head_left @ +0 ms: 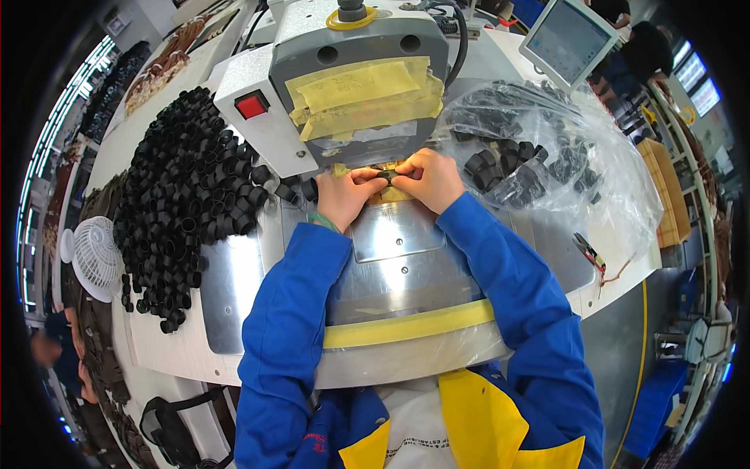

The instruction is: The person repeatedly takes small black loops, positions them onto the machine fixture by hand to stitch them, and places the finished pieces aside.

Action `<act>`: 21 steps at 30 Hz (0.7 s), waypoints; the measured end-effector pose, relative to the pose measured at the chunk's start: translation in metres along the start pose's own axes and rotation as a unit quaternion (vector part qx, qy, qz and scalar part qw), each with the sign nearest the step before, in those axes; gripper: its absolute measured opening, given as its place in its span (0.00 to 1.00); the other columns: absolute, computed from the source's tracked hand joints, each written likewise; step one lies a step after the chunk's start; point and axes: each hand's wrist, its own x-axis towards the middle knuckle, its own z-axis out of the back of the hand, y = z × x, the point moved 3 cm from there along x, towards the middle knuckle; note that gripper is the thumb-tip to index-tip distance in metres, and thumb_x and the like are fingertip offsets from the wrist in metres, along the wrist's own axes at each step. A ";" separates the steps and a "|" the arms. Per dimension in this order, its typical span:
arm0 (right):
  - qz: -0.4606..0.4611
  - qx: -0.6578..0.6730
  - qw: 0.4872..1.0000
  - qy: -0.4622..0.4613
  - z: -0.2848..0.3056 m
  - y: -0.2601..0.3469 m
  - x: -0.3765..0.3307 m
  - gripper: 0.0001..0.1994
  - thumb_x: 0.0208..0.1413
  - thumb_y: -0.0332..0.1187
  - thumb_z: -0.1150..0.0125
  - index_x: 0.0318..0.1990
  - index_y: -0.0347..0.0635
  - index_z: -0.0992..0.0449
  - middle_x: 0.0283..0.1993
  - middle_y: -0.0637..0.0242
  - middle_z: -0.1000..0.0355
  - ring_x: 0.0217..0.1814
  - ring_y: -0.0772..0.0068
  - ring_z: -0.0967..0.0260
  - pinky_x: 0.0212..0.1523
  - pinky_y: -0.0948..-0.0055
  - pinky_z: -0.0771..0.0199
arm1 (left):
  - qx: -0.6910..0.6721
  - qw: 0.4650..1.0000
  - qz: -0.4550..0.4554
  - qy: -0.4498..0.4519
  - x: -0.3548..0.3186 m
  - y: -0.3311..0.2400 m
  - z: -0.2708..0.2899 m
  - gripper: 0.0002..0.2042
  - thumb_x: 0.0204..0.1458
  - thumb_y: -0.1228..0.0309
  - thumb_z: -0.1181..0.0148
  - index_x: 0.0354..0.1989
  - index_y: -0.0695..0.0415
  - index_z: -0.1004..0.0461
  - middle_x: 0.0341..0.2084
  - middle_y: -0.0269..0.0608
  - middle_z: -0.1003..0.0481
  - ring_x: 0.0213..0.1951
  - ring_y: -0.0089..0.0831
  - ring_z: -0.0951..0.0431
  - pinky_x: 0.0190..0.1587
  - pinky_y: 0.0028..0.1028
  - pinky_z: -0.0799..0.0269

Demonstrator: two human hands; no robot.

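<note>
Under the grey and white head of a sewing machine (258, 70), both hands meet at a small black loop (387, 177). My left hand (341, 197) pinches its left side between thumb and fingers. From the other side, my right hand (432, 181) grips it the same way. The loop lies at the machine's work spot, just above the metal plate (398, 227); its far side is partly hidden by the fingers and the machine head. Several similar black loops lie right beside my left hand.
A large heap of black loops (195, 180) covers the table's left side. At right, a transparent plastic bag (617, 180) holds more loops. Thread snips (587, 250) lie near the right edge. A white fan (95, 258) stands far left; a screen (568, 41) is at back right.
</note>
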 end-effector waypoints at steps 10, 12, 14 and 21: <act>0.021 0.015 1.000 -0.010 -0.002 -0.003 0.000 0.10 0.34 0.32 0.35 0.26 0.38 0.24 0.24 0.64 0.32 0.21 0.72 0.34 0.24 0.76 0.34 | 0.005 1.000 -0.010 0.010 0.002 0.004 0.001 0.13 0.34 0.63 0.36 0.25 0.61 0.23 0.19 0.41 0.24 0.22 0.25 0.25 0.33 0.20 0.32; 0.024 0.008 1.000 -0.011 -0.002 -0.003 0.000 0.09 0.34 0.32 0.35 0.26 0.38 0.24 0.24 0.63 0.32 0.22 0.72 0.34 0.24 0.76 0.34 | 0.030 0.999 -0.018 0.009 0.003 0.005 0.002 0.14 0.34 0.62 0.36 0.25 0.61 0.23 0.19 0.41 0.24 0.22 0.25 0.25 0.34 0.20 0.32; 0.026 0.009 1.000 -0.007 -0.004 -0.002 0.001 0.10 0.34 0.31 0.35 0.26 0.38 0.24 0.24 0.64 0.32 0.22 0.72 0.34 0.24 0.76 0.34 | 0.055 0.998 -0.026 0.006 0.004 0.011 0.002 0.14 0.34 0.61 0.37 0.25 0.60 0.23 0.19 0.40 0.24 0.22 0.26 0.25 0.34 0.20 0.33; 0.020 -0.003 1.000 -0.012 -0.004 -0.005 0.000 0.09 0.34 0.32 0.35 0.25 0.38 0.24 0.23 0.64 0.33 0.21 0.72 0.35 0.24 0.76 0.34 | -0.001 1.000 0.013 0.019 -0.001 0.000 0.002 0.15 0.34 0.61 0.36 0.26 0.61 0.23 0.18 0.39 0.24 0.22 0.24 0.25 0.34 0.20 0.33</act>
